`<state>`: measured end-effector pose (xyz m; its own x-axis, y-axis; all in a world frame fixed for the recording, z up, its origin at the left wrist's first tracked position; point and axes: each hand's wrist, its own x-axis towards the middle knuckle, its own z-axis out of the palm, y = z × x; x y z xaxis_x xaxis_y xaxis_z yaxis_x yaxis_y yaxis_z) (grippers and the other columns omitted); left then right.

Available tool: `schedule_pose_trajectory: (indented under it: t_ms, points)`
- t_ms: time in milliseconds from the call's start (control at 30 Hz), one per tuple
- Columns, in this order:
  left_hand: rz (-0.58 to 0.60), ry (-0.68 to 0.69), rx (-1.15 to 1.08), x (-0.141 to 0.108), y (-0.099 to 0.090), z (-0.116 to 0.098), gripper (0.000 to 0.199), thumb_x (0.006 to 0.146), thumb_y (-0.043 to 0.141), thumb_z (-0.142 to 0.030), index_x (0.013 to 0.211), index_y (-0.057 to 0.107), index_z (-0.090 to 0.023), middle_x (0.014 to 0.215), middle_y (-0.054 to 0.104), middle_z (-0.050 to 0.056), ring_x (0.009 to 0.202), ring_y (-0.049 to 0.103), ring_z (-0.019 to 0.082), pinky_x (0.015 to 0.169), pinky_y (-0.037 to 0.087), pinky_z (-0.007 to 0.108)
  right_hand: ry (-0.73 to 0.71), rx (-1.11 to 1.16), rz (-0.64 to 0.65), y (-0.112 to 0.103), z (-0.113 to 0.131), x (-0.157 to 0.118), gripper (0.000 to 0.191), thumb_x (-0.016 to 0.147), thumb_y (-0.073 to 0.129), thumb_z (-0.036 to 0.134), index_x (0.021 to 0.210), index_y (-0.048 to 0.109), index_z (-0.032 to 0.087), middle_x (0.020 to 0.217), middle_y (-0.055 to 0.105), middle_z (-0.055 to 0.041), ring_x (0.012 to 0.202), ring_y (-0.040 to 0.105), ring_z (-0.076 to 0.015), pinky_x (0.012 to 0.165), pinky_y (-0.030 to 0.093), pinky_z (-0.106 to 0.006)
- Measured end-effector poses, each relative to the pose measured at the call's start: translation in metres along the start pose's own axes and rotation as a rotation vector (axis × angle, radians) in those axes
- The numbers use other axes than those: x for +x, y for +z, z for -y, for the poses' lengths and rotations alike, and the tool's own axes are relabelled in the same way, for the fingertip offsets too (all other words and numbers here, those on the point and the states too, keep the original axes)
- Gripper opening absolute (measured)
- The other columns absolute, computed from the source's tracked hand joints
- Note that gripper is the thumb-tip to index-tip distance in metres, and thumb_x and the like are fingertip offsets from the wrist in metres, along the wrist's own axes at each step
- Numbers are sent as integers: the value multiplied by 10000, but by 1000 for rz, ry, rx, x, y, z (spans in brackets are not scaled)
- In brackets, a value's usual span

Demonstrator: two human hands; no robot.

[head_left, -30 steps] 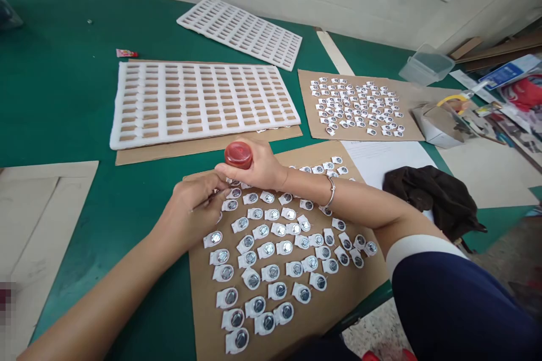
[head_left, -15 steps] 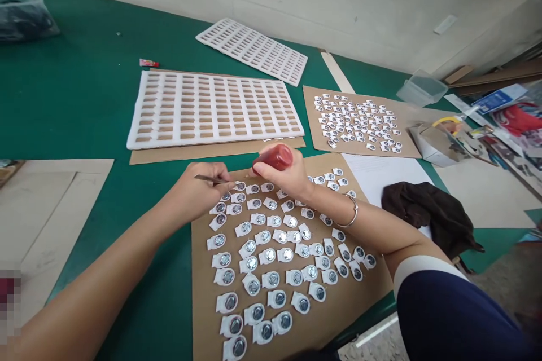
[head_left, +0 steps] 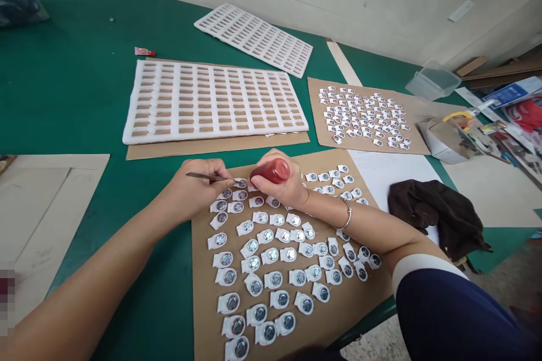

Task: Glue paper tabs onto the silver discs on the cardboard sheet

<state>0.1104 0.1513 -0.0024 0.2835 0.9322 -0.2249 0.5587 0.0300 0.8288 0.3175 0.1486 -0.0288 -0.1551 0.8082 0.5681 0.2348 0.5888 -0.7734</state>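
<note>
My left hand [head_left: 203, 189] is closed around thin metal tweezers [head_left: 205, 176], whose tips reach a small white piece with a round silvery centre [head_left: 240, 183] at the far left of a brown cardboard sheet [head_left: 212, 293]. A red squeeze bottle [head_left: 271, 171] lies tilted in the closed grip of my right hand [head_left: 290, 189], just right of the tweezers. The bottle's tip is hidden behind my fingers. Many similar white pieces with round metallic centres [head_left: 275, 279] lie in loose rows across the cardboard, some of them under my right forearm.
Behind my hands lies a white slotted foam tray [head_left: 173, 107] on cardboard, and a second slotted tray [head_left: 258, 39] farther back. Another cardboard sheet [head_left: 322, 135] with small pieces is at the right. Dark brown cloth [head_left: 432, 214] sits by my right arm, near a small open box [head_left: 444, 144].
My right hand and the red bottle have moved slightly left, closer to the tweezers. My left hand stays nearly in place, still holding the tweezers. The camera view has shifted slightly.
</note>
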Motion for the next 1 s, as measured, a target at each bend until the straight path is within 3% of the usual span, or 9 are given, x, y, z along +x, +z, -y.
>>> schedule_pose_trajectory:
  t_ms: [333,1000]
  points:
    - [3,1,-1,0,0,2,250,716,670,-434,668,606,-197,621,682,23,591,625,179,493,428,245,-2,10,17,0,-3,-2,234,729,735,380,833,617,207,800,626,-13,724,601,-147,694,535,-348]
    - [21,-6,43,0,-2,0,268,729,648,-451,675,608,-191,638,668,32,595,573,164,489,401,250,-29,21,39,0,-5,-2,204,764,718,365,835,600,215,794,620,-8,747,591,-149,697,523,-345]
